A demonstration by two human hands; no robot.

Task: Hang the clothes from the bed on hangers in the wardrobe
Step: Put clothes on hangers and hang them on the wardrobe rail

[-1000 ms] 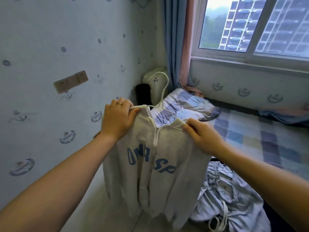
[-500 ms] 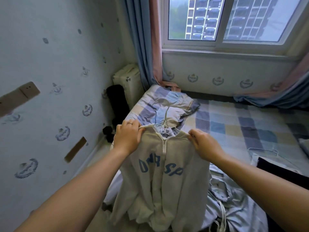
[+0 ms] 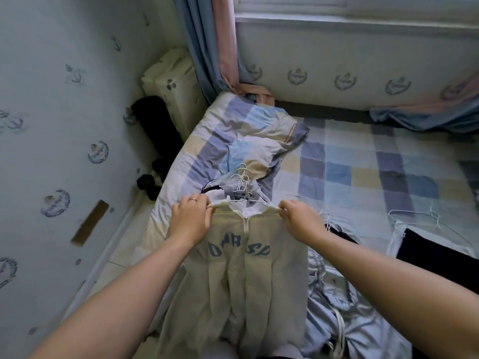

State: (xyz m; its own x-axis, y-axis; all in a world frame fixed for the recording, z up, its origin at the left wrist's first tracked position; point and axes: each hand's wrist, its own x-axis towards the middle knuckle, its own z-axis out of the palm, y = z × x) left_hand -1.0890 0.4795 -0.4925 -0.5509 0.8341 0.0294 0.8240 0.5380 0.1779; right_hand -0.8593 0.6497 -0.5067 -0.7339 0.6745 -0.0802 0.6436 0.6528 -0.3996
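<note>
**Sweatshirt on its hanger, held over the bed**

Sweatshirt (image 3: 241,281), beige and zipped, hangs from a white hanger (image 3: 241,200) above the near edge of the bed (image 3: 363,177). The left hand (image 3: 189,221) and right hand (image 3: 303,221) each hold a shoulder, their fingers (image 3: 204,206) curled tight on the cloth.

The main risk looks to be a slip. If either grip shifts, a shoulder could slide off the hanger's end, and the weight of the sleeves would pull the rest after it. The hook also sits close to spare hangers (image 3: 242,181) lying by the pillow (image 3: 246,141) and could snag them when lifted.

No wardrobe shows in this view, so nothing can be said of what it holds. A pale blue garment (image 3: 344,332) and a dark garment (image 3: 440,252) lie on the bed.
</note>
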